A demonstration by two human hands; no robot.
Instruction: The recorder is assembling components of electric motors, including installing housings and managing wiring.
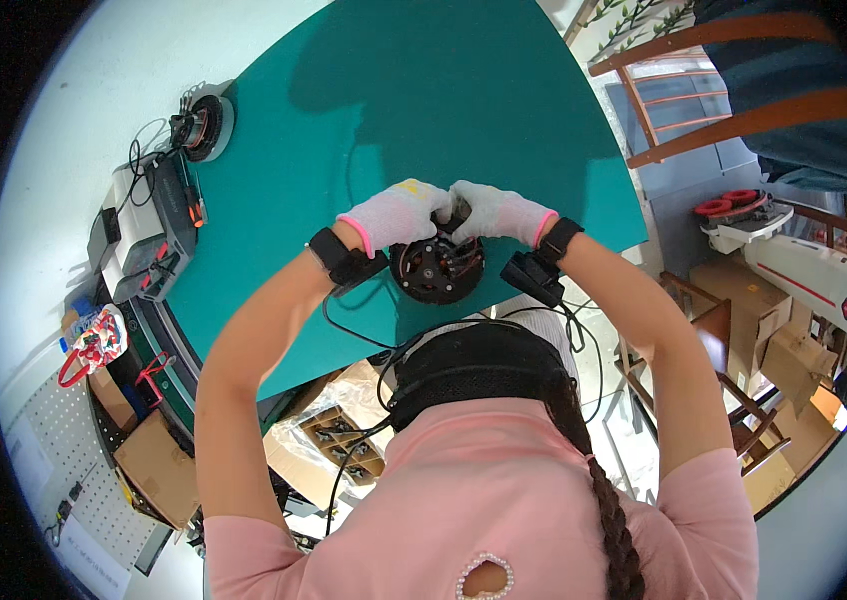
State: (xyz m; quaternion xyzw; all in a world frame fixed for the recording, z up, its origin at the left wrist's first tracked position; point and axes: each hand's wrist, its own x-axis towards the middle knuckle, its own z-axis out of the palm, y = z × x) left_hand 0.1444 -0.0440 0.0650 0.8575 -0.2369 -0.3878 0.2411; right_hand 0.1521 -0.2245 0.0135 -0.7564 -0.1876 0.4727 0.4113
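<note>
Two hands in pale grey knitted gloves with pink cuffs meet over the near part of a table with a smooth green top (504, 110). The left hand (404, 214) and the right hand (499, 211) are together, fingertips bent inward, with a small dark piece (461, 211) showing between them; whether either hand is clamped on it I cannot tell, as the fingers hide it.

Directly below the hands, close to the table's near edge, sits a round black part (429, 281) with small bright screw heads on its face and dark wires at its far right side. The gloves overlap its far rim.

Each wrist wears a black strap with a dark box; black cables (359, 333) run from the left wrist toward the person's waist.

At the table's far left edge stands a second round part (207, 127), dark with a copper-toned ring, against a pale disc, and dark wires beside it. Nearer along the same edge is a grey-and-white box-shaped device (140, 246), with an orange-handled tool (197, 214) next to it. Below the near edge, toward the left corner, an open brown cardboard box (289, 457) with dividers holds dark parts.
</note>
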